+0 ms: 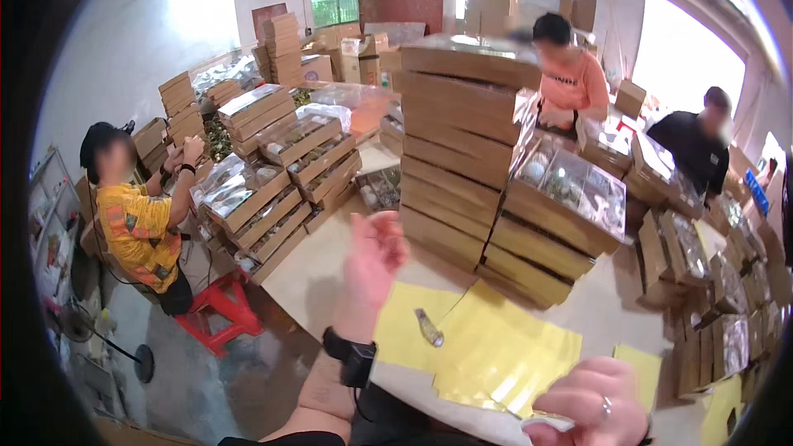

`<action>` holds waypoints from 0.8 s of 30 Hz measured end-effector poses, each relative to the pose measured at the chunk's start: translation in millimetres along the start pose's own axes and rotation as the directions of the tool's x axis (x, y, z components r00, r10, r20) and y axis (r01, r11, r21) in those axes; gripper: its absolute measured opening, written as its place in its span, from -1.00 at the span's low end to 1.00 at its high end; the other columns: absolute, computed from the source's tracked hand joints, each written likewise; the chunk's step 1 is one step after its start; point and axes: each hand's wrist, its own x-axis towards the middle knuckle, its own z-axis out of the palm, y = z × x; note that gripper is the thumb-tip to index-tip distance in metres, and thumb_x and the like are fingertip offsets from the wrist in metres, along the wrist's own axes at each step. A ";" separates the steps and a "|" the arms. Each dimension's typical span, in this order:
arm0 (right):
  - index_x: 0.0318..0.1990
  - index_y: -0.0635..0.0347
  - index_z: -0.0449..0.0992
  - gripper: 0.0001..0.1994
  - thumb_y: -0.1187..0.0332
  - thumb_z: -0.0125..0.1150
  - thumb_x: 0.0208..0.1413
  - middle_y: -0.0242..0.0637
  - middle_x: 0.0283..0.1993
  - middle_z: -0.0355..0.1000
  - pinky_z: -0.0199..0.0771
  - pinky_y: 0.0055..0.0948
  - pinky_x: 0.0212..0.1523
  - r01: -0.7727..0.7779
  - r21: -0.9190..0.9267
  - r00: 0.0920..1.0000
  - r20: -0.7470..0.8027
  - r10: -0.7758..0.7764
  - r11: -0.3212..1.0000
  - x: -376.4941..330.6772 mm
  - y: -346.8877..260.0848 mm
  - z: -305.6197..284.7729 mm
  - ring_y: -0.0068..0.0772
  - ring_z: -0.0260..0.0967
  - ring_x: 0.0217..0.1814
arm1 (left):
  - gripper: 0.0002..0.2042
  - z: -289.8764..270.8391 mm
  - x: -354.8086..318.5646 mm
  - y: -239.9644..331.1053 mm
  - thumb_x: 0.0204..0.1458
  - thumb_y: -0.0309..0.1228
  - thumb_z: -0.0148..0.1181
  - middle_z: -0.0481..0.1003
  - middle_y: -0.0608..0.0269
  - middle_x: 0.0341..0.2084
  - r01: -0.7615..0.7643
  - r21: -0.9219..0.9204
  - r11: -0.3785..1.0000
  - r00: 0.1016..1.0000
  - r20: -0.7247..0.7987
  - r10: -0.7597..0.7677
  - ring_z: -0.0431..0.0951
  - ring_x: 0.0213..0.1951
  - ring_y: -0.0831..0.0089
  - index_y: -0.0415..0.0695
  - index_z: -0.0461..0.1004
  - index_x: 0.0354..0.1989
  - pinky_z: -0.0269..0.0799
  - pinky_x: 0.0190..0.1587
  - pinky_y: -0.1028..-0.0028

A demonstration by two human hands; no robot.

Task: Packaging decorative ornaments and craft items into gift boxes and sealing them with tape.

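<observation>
My left hand (376, 252) is raised over the table, palm partly turned up and fingers loosely bent. It is slightly blurred, and nothing shows in it. At the lower right, my right hand (596, 400) has its fingers closed around a small white, curved-edged piece (547, 424), whose kind I cannot make out. Yellow sheets (504, 351) lie overlapping on the table between and below my hands. On top of them rests a small, narrow tool (429, 328) with a metallic-looking end, touched by neither hand.
Tall stacks of cardboard trays (454, 140) with clear lids (570, 186) stand just beyond the sheets. More tray stacks (273, 190) line the table's left and others (719, 281) the right. Three co-workers (136, 215) are around the table. A red stool (219, 314) stands at left.
</observation>
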 end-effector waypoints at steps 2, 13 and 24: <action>-0.21 -0.14 0.57 -0.66 0.53 0.24 -0.20 -0.33 -0.40 0.35 0.16 -0.39 -0.61 0.340 -0.098 0.941 0.045 -0.337 0.935 24.1 -17.9 -14.9 -0.29 0.23 -0.58 | -0.58 -48.3 -15.9 32.7 0.27 0.04 -0.11 0.40 0.42 -0.37 0.013 0.065 0.998 0.991 -0.136 -0.004 0.36 -0.35 0.53 -0.03 0.41 0.03 0.28 -0.36 0.51; 0.30 -0.23 0.08 -0.22 0.34 0.29 -0.15 -0.37 -0.44 0.36 0.18 -0.57 -0.64 0.238 -0.508 0.961 0.003 -0.275 0.828 13.4 -7.1 0.8 -0.45 0.25 -0.62 | -0.58 -68.9 -42.9 54.8 0.28 -0.02 -0.10 0.42 0.33 -0.19 0.009 0.369 0.929 0.976 -0.207 0.073 0.38 -0.26 0.49 -0.05 0.32 0.11 0.30 -0.20 0.46; -0.13 0.16 0.44 -0.56 0.26 0.41 -0.21 -0.33 -0.40 0.47 0.46 -0.38 -0.42 -0.054 -0.253 0.998 0.001 0.056 0.966 -3.6 52.6 114.8 -0.32 0.48 -0.42 | -0.55 147.3 12.4 -39.5 0.32 -0.05 -0.15 0.49 0.25 -0.28 0.008 -0.147 0.989 0.901 0.430 0.057 0.52 -0.27 0.45 -0.10 0.22 0.20 0.42 -0.16 0.41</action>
